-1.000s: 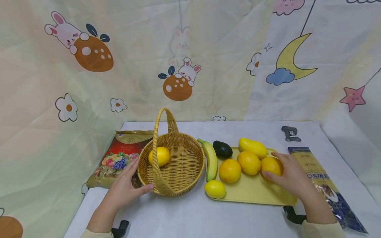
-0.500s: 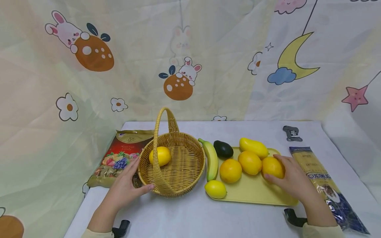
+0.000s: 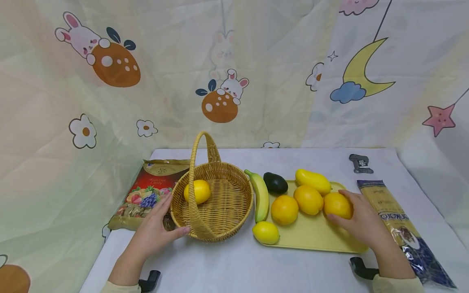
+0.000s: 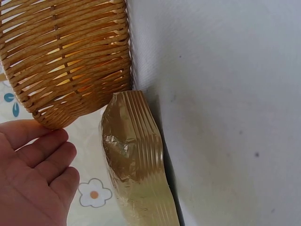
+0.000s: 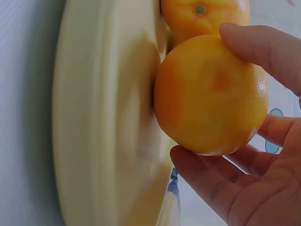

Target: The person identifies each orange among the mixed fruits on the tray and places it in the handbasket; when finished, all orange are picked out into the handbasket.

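My right hand (image 3: 364,221) holds an orange (image 3: 337,205) at the right of the yellow tray (image 3: 315,240). In the right wrist view, thumb and fingers lie on opposite sides of this orange, which sits against the tray. Fingers spread, my left hand (image 3: 155,226) touches the near left side of a wicker basket (image 3: 227,203); the left wrist view shows fingertips at its rim. Inside the basket lies a yellow-orange fruit (image 3: 198,192), partly behind the handle. Two more oranges, one orange (image 3: 284,209) and another orange (image 3: 308,200), sit on the tray.
A mango (image 3: 313,181) lies at the tray's back edge. An avocado (image 3: 275,183), a banana (image 3: 261,197) and a lemon (image 3: 266,232) line its left side. A red candy bag (image 3: 152,187) leans behind the left hand; a blue-and-gold packet (image 3: 401,228) and a dark grey item (image 3: 360,163) lie right.
The view has shifted very slightly. Both hands keep their places, the right on the orange and the left at the basket; no object has visibly moved.
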A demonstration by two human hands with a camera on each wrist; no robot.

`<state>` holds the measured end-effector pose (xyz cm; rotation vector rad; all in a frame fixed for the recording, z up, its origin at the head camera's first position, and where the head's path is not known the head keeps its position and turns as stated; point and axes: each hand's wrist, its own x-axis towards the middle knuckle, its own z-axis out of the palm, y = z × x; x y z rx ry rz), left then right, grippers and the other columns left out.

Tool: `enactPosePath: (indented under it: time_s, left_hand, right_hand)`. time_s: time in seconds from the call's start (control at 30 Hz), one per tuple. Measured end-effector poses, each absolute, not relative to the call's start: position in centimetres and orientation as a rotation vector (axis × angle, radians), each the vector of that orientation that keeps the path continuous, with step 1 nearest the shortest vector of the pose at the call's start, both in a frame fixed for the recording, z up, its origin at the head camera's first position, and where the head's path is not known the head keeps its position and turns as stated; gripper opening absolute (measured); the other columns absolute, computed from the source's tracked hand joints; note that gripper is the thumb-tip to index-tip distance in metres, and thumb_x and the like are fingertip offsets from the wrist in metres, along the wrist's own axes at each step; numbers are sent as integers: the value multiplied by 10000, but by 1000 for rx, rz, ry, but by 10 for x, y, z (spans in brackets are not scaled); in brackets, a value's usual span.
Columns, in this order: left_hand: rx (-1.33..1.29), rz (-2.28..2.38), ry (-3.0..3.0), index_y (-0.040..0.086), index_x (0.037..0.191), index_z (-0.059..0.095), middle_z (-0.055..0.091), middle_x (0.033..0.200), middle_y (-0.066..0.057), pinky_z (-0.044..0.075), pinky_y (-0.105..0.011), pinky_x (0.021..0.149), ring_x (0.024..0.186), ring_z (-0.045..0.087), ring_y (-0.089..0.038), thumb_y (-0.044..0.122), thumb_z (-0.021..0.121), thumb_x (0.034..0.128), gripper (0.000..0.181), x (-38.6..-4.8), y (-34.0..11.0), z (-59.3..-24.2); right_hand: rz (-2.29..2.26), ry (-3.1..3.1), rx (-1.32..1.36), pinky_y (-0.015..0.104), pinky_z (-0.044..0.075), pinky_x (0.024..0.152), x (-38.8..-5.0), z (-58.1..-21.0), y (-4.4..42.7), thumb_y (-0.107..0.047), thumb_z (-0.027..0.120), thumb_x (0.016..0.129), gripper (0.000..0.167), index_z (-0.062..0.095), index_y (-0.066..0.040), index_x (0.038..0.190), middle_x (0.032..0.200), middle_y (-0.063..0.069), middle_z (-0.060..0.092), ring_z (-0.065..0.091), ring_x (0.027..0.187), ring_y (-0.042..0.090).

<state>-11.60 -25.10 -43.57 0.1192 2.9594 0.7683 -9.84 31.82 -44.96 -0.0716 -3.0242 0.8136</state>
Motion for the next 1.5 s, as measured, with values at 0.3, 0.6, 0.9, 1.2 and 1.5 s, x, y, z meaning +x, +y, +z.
enactPosePath:
  time_s: [0.3,0.6,0.9,1.2,1.5]
  left_hand:
    - [133,768,2964,187,1692,181,185,1763,-123,318,-779,1147,1578,246,-492,866,728,699,1322,-115,-252,-436]
    - [123,771,2965,180,1690,192,195,1761,-119,312,-772,1153,1586,239,-479,863,732,698,1320,-117,-252,-437]
    - [143,782,2972,165,1687,206,209,1754,-139,317,-779,1146,1580,250,-485,852,743,700,1316,-115,-252,-437]
    - [122,786,2963,162,1686,211,208,1756,-134,315,-781,1143,1581,243,-486,846,750,699,1317,-115,-251,-437]
    - [133,801,2960,158,1684,215,206,1756,-137,301,-779,1152,1585,231,-481,835,748,714,1298,-115,-250,-437]
  right_hand:
    - [819,-3080,-110,821,368,1034,-97,-446,322,-590,786,877,1025,351,13,1583,1518,423,363,392,1322,606]
    - [814,-3092,-136,817,390,1023,-95,-443,324,-605,777,877,1038,345,20,1584,1523,427,357,405,1307,601]
    - [822,-3102,-176,809,387,1035,-93,-438,324,-605,773,880,1058,316,27,1595,1518,431,340,389,1288,587]
    - [814,-3083,-153,768,452,968,-94,-433,325,-583,788,877,1047,317,13,1596,1476,411,396,444,1209,549]
    - [785,-3050,-151,782,446,987,-94,-423,322,-551,800,880,1031,317,9,1599,1506,419,373,422,1247,565]
